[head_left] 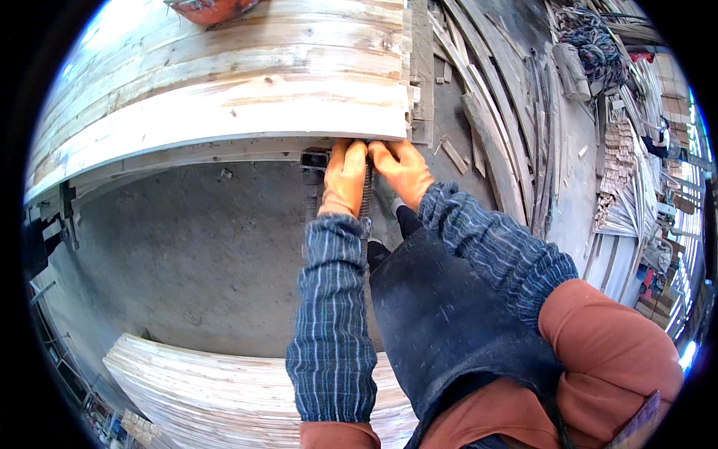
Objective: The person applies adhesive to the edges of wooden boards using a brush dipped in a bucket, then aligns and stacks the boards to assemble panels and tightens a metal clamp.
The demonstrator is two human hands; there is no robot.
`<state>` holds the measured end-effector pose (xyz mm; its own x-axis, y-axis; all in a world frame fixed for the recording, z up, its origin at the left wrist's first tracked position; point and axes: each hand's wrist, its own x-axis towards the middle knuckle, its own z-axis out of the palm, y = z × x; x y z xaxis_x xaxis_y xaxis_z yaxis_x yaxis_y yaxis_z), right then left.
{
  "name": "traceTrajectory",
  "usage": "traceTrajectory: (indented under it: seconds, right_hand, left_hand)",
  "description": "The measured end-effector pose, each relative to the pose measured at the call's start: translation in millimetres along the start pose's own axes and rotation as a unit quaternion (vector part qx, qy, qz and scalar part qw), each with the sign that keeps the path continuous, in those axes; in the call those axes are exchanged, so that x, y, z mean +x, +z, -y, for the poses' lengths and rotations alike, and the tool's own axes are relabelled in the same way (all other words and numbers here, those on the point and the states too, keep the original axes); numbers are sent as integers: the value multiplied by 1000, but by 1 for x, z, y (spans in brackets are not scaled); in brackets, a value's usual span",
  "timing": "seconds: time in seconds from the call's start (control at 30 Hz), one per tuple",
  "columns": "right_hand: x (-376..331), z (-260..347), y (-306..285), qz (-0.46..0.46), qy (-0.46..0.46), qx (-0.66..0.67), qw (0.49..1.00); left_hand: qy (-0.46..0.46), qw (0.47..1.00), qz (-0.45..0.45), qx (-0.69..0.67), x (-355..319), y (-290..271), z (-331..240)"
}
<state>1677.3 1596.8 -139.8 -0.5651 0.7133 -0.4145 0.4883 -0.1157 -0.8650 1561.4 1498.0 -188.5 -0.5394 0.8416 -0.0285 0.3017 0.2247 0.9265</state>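
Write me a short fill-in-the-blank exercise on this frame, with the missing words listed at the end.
1. The left hand and the right hand both wear gloves coloured ____.
2. Both hands are at the near edge of the wooden panel, close to its ____ end.
3. The red-orange object on the panel sits by the picture's ____ edge.

Missing words: orange; right; top.

Room is opening at left; the board panel [247,105] is blocking the far side.
The concrete floor [194,247] is giving passage between that panel and a near plank stack [224,382]; a ribbed rod [311,196] is obstructing just left of the left hand [345,179], and long planks [499,153] are crowding the right.
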Motion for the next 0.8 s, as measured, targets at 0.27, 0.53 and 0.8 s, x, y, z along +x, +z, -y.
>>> traceTrajectory:
  seconds: [0.27, 0.53, 0.8]
  right_hand:
    - [-29, -2, -34, 157, 175, 213, 948]
    - [43, 17, -54, 101, 152, 118, 976]
    - [41, 21, -45, 67, 171, 152, 971]
  left_hand:
    - [-133, 976, -90, -149, -17, 13, -32]
    - [-199, 940, -201, -190, -24, 8, -55]
    - [-305, 928, -180, -115, 13, 4, -76]
